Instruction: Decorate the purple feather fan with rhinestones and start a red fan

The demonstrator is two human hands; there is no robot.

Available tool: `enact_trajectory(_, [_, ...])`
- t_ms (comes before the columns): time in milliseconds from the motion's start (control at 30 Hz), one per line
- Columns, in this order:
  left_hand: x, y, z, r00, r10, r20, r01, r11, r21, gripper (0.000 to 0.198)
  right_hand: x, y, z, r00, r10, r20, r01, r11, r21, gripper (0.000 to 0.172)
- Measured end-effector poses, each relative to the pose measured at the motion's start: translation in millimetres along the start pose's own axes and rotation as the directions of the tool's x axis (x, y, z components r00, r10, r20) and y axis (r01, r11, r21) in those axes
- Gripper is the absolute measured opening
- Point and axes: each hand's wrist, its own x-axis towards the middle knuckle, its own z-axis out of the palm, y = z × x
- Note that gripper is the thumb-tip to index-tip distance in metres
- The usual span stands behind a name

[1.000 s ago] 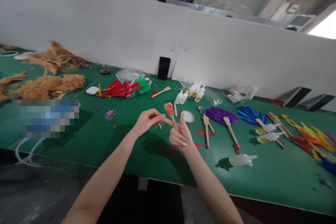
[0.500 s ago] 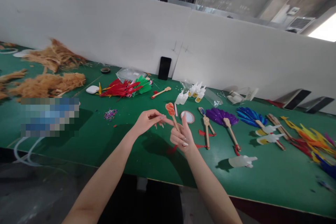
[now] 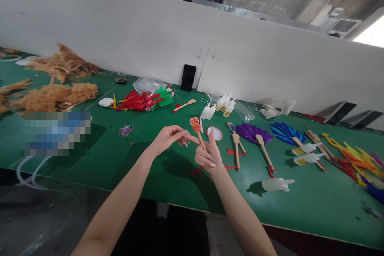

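Above the green table (image 3: 324,204), near its front edge, an orange-topped wooden handle (image 3: 196,128) is held up by the right hand (image 3: 208,156), its stem enclosed by a narrow grip of curled fingers and its painted head left exposed above them. The right thumb is raised and the right index finger is extended toward the left hand (image 3: 168,139), whose thumb and index finger are brought close together at that fingertip; whether anything small is pinched in this left grip cannot be told. Just beyond the right thumb, a round white disc with a pinkish rim (image 3: 217,133) is partly covered from view. To the right of the hands, a purple feather fan (image 3: 252,131) and a blue feather fan (image 3: 286,133) are laid out, each fitted with a wooden handle, and an unlabelled white bottle (image 3: 272,184) is placed nearer the front edge. Farther back, a cluster of small white bottles (image 3: 229,108) is gathered, and a bare wooden handle (image 3: 186,105) is laid to their left. Red feathers (image 3: 135,101) and green feathers (image 3: 164,98) are heaped together, with purple sequins (image 3: 127,130) scattered nearer the front. At the back, a black phone (image 3: 188,77) is propped against the white partition (image 3: 135,32).
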Motion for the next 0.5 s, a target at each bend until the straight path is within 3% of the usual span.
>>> enact_trajectory(500, [2,-14,0.4,0.998,-0.056,-0.04,0.055,0.998,-0.039,0.025,1,1,-1,0.997,-0.009,0.071,0.008,1.0,0.021,0.089])
